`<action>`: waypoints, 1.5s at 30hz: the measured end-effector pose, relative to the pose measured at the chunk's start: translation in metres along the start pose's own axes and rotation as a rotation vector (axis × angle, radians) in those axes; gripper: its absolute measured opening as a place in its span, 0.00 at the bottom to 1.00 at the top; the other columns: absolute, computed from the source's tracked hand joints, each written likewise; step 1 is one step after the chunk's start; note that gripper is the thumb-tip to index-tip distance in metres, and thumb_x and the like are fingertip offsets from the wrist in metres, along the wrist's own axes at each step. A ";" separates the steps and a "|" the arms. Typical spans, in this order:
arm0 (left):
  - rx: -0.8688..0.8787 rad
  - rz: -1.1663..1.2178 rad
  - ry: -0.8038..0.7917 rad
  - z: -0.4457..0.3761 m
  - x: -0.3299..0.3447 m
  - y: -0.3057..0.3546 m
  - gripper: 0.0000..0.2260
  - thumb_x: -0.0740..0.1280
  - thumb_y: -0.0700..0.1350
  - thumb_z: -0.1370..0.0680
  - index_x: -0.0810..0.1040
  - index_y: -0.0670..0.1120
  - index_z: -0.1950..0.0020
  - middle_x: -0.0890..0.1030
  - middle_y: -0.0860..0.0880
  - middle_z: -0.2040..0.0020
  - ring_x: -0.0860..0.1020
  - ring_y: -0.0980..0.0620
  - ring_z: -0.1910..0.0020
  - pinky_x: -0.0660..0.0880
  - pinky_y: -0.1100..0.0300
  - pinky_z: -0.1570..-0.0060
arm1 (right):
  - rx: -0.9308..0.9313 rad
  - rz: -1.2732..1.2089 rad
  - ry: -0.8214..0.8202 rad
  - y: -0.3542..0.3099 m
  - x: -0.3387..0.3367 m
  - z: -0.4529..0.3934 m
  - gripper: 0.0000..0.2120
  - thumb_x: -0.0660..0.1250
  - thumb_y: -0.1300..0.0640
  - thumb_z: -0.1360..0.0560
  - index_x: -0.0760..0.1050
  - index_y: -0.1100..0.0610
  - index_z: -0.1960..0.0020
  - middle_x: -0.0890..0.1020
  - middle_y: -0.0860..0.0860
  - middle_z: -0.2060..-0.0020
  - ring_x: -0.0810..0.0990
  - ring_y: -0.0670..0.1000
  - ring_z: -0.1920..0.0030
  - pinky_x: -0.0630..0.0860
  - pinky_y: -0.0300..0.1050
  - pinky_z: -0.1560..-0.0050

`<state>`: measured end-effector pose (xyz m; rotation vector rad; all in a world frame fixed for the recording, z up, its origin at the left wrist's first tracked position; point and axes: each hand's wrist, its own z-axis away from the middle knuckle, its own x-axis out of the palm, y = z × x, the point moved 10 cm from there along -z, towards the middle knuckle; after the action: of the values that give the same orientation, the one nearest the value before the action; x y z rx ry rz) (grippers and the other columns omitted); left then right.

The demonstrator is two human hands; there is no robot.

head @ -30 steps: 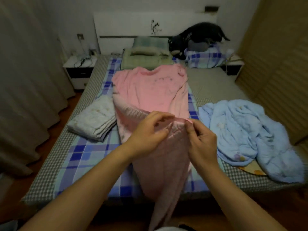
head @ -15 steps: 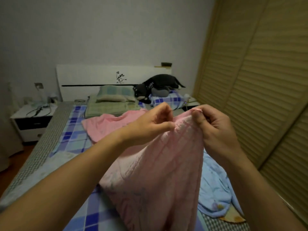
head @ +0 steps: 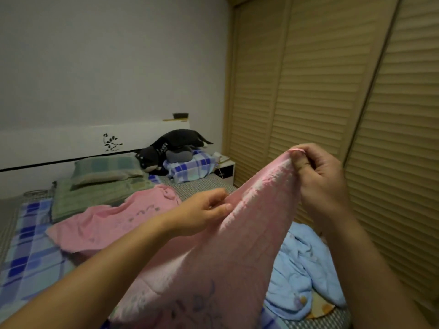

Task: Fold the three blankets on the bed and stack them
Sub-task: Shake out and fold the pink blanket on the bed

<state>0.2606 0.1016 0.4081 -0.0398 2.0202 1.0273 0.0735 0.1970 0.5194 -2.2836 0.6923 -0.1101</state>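
From the head camera, the right hand (head: 318, 184) pinches the top corner of the pink blanket (head: 213, 257), lifted high. The left hand (head: 204, 214) pinches the same edge lower and to the left. Between and below the two grips the cloth hangs taut, its far end lying on the bed (head: 28, 252). A crumpled blue blanket (head: 301, 264) lies beside it, under the right forearm.
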 end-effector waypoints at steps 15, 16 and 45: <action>-0.178 -0.014 -0.141 0.061 0.076 -0.133 0.25 0.60 0.69 0.23 0.76 0.47 0.58 0.70 0.52 0.53 0.74 0.56 0.55 0.71 0.59 0.49 | 0.074 0.106 0.269 0.055 -0.019 0.028 0.13 0.61 0.60 0.18 0.76 0.47 0.58 0.79 0.41 0.64 0.76 0.40 0.58 0.73 0.36 0.53; -0.220 -0.049 -0.141 0.065 0.072 -0.149 0.26 0.61 0.72 0.26 0.76 0.48 0.57 0.71 0.53 0.55 0.75 0.57 0.57 0.71 0.59 0.52 | 0.095 0.123 0.314 0.064 -0.028 0.023 0.13 0.61 0.59 0.18 0.76 0.47 0.58 0.78 0.42 0.64 0.76 0.41 0.58 0.73 0.39 0.53; -0.461 -0.248 -0.179 0.192 0.012 -0.248 0.03 0.68 0.52 0.20 0.80 0.59 0.53 0.81 0.66 0.54 0.78 0.64 0.54 0.74 0.64 0.53 | 0.929 0.280 0.567 0.297 -0.036 0.041 0.14 0.58 0.58 0.18 0.81 0.59 0.41 0.81 0.55 0.42 0.80 0.54 0.44 0.69 0.39 0.53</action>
<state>0.4745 0.0707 0.1806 -0.4167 1.5398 1.2629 -0.0784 0.0673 0.2936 -1.2412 0.9733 -0.7890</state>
